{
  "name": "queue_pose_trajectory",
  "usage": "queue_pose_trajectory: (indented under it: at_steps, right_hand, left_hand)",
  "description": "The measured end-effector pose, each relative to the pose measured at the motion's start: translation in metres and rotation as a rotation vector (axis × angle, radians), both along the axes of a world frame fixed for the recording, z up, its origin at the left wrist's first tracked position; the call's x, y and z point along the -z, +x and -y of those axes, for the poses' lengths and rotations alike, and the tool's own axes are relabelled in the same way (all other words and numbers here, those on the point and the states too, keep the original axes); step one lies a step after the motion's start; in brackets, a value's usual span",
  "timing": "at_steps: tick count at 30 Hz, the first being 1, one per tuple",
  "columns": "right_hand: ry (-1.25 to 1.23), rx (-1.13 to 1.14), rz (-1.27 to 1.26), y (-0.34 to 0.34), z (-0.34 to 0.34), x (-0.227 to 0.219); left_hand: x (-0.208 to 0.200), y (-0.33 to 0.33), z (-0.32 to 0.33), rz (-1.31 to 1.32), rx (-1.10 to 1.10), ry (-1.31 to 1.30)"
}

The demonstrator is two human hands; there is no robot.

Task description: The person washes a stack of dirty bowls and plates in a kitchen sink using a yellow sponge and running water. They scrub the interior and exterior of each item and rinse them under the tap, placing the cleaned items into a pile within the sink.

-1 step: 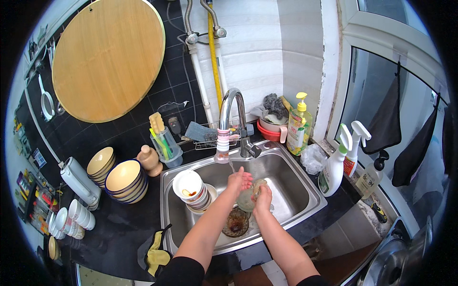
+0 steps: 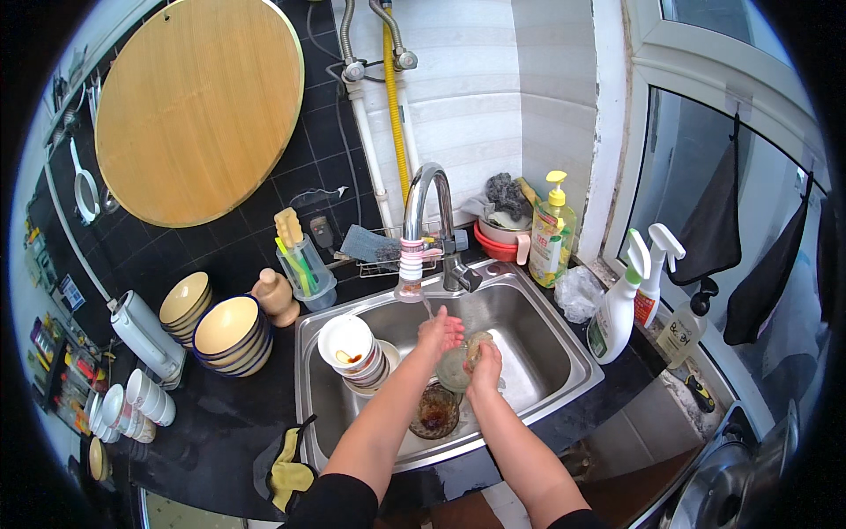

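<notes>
Over the sink (image 2: 546, 398), my left hand (image 2: 441, 332) is held with its fingers stretched out in the thin stream of water below the faucet (image 2: 426, 212); nothing is in it. My right hand (image 2: 485, 370) is closed around a pale beige scrubbing pad (image 2: 477, 340), right beside a clear glass bowl (image 2: 453, 371). Whether its hidden fingers also grip that bowl I cannot make out. Below, a brownish see-through bowl (image 2: 435, 411) with dark residue rests on the sink bottom. A stack of white bowls (image 2: 345, 341), the top one stained, stands in the sink's left part.
Cream bowls (image 2: 231, 326), a wooden jar (image 2: 276, 298) and a brush holder (image 2: 308, 278) stand left of the sink. At the right are a yellow-pump bottle (image 2: 552, 234), a crumpled plastic bag (image 2: 578, 294) and spray bottles (image 2: 614, 317). A yellow-black cloth (image 2: 293, 469) lies at the front edge.
</notes>
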State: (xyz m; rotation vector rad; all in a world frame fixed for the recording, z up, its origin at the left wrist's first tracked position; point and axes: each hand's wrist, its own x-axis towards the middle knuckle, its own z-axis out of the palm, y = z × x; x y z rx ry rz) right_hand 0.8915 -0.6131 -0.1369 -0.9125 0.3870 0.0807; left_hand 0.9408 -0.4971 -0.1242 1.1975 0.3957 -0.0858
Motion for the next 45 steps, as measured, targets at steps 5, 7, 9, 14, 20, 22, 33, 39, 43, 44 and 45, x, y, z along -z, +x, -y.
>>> queue_pose_trajectory:
  at_steps: [5, 7, 9, 14, 20, 22, 33, 39, 43, 44, 45]
  right_hand:
    - [-0.01, 0.006, -0.013, -0.004, -0.002, -0.009]
    - [-0.009, -0.004, -0.006, -0.003, -0.001, -0.007]
    - [-0.007, -0.022, -0.003, -0.001, -0.001, -0.002]
    - [0.014, -0.07, -0.001, -0.001, 0.001, -0.003]
    - [0.026, -0.092, -0.003, -0.001, 0.001, -0.002]
    - [0.034, -0.107, -0.003, -0.002, 0.0, -0.004]
    - [0.015, -0.235, -0.012, -0.002, 0.003, -0.009]
    - [-0.017, -0.236, -0.004, -0.001, 0.0, 0.001]
    - [0.001, -0.301, 0.017, -0.003, 0.001, -0.004]
    - [0.004, -0.307, 0.013, -0.002, 0.0, -0.001]
    - [0.007, -0.313, 0.009, -0.001, -0.001, 0.001]
  left_hand:
    - [-0.003, 0.016, -0.005, 0.011, 0.042, -0.129]
    - [-0.011, 0.014, 0.0, 0.038, 0.068, -0.124]
    - [-0.02, 0.013, 0.004, 0.061, 0.077, -0.098]
    - [-0.041, 0.008, 0.006, 0.063, 0.036, 0.224]
    - [0.002, -0.053, -0.019, 0.343, 0.118, 1.005]
    - [0.002, -0.092, -0.02, 0.376, 0.309, 1.265]
    - [0.068, -0.124, -0.041, 0.209, 0.397, 1.66]
    - [0.075, -0.127, -0.033, 0.161, 0.353, 1.666]
    - [0.069, -0.133, -0.038, 0.223, 0.246, 1.584]
    - [0.067, -0.134, -0.039, 0.214, 0.257, 1.582]
    - [0.063, -0.136, -0.04, 0.204, 0.268, 1.581]
